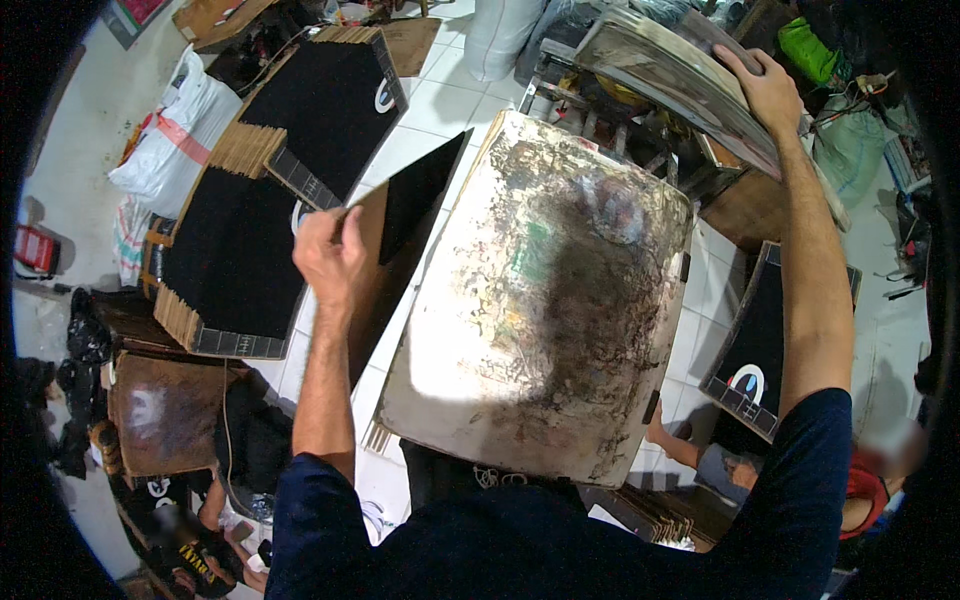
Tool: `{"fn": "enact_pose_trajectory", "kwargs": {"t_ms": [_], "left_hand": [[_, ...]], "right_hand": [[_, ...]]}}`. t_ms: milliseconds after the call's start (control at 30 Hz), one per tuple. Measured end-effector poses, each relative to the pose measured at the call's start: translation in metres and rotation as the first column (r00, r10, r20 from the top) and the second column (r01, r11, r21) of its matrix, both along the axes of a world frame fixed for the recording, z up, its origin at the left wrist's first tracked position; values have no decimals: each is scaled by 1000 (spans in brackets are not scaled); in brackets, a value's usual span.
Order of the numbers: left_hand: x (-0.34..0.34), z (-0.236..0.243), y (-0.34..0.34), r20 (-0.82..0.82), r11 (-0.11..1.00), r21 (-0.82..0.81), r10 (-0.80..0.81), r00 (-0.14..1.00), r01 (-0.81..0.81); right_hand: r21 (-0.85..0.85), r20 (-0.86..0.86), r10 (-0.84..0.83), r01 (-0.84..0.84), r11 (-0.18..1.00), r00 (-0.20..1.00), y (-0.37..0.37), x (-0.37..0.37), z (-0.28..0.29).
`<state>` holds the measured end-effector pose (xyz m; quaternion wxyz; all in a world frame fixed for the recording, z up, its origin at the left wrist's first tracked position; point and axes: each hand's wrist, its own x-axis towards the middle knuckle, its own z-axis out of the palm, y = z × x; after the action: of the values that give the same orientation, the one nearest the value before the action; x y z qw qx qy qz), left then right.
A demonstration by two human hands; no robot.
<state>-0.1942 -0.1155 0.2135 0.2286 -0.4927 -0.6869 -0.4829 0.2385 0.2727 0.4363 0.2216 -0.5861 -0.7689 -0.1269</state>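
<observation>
My right hand [775, 95] grips the edge of a raised, paint-stained screen printing frame [660, 75], which tilts over the far right. Below and nearer lies a worn printing bed [540, 320], its pale surface blotched with old paint. My left hand [330, 250] is left of the bed, its fingers curled closed at the corner of a black board [310, 110] topping a stack. What is between those fingers, if anything, is hidden. The board bears a white round print and a gridded strip along its edge. Another stack of black boards [230, 260] lies nearer me.
A dark panel [425, 195] stands between the stacks and the bed. More black boards [745, 345] lie right of the bed. Two other people sit low, one near left [190, 550], one near right [725, 470]. White sacks [190, 130] stand at far left.
</observation>
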Motion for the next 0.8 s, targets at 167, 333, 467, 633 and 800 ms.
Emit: {"fn": "enact_pose_trajectory", "kwargs": {"t_ms": [167, 333, 467, 633, 800], "left_hand": [[84, 103, -54, -191, 997, -58, -53, 980, 42], [217, 103, -111, -265, 853, -372, -476, 838, 367], [354, 16, -127, 415, 369, -278, -786, 457, 887], [430, -105, -126, 272, 130, -598, -895, 353, 791], [355, -155, -113, 301, 250, -688, -756, 581, 681]], "right_hand": [[95, -39, 11, -7, 995, 999, -23, -7, -5], [103, -38, 28, -24, 994, 999, -25, -9, -4], [46, 9, 42, -42, 998, 999, -16, -6, -9], [88, 14, 24, -25, 996, 1000, -19, -5, -16], [41, 1, -11, 11, 999, 1000, -29, -10, -12]]}}
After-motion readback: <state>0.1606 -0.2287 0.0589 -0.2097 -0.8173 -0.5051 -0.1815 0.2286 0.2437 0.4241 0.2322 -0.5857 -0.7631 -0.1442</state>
